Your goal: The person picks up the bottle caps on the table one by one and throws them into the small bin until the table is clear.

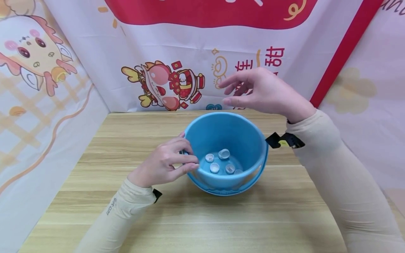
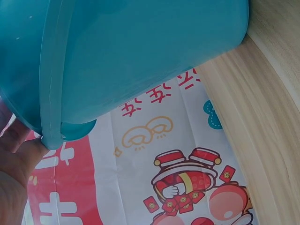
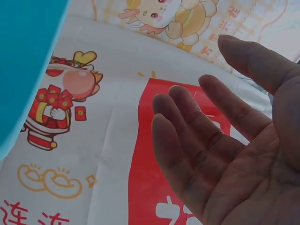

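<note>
A blue bucket stands on the wooden table, its handle hanging down along the near side. Several small clear round containers lie on its floor. At the bucket's left rim my left hand grips the edge, thumb on the near side; the left wrist view shows those fingers by the rim and the handle's end. My right hand hovers above the bucket's far right side with its fingers loosely bent and nothing in them. From the right wrist, that palm faces the camera, apart from the bucket.
The wooden table runs around the bucket on all sides. A printed white and red cloth hangs behind the table's far edge. More patterned cloth closes off the left, and another sheet the right.
</note>
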Motion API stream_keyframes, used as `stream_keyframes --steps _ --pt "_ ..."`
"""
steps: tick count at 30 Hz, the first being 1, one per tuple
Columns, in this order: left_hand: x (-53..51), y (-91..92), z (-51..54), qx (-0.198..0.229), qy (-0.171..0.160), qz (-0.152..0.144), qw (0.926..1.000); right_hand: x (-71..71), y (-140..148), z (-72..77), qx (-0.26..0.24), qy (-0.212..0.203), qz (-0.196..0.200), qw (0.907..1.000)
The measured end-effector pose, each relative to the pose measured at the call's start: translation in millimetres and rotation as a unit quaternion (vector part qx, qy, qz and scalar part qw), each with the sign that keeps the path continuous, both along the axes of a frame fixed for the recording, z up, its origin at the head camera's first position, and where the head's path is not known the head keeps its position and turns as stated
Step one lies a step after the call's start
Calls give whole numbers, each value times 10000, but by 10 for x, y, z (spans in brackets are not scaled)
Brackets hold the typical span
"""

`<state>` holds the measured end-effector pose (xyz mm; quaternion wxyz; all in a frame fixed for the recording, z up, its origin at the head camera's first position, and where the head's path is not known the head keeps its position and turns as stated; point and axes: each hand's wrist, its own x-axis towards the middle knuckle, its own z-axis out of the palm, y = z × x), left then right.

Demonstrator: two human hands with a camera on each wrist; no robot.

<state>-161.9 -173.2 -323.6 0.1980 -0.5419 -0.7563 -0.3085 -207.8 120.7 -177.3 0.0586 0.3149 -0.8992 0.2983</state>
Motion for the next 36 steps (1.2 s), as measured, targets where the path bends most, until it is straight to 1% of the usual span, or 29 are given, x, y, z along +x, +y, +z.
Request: stream_keyframes --steps 5,9,11,16,20,23,26,30,32,34,36 --pt "0 4 0 26 23 -30 10000 6 120 -24 7 -67 -278 9996" --pt "-4 9 -4 47 26 -34 10000 0 330 -77 117 -157 -684 9975" --pt "-8 13 -7 66 43 -57 10000 -7 475 -127 183 -293 -961 9948" --pt "-15 18 -15 156 134 -139 9997 -39 901 -315 316 -635 -1494 9862" --pt "-13 11 -20 207 86 -136 9997 -47 1268 -502 460 -850 -1822 9785" --pt "-12 12 -18 151 43 -88 9998 -29 1551 -671 598 -981 -2008 9729" --pt "-13 17 -15 81 35 -57 9999 12 1818 -871 765 -1012 -2033 9709" --pt "-17 18 -20 94 -11 -84 9999 85 2103 -1172 1231 -1203 -1828 9680" --pt "-16 13 -24 107 -35 -91 9999 124 2206 -1321 1608 -1406 -1707 9619" --pt "-13 8 -23 99 -40 -81 9999 153 2287 -1463 1890 -1587 -1519 9571" --pt "-10 5 -20 85 -32 -63 9999 182 2347 -1583 2121 -1721 -1457 9509"
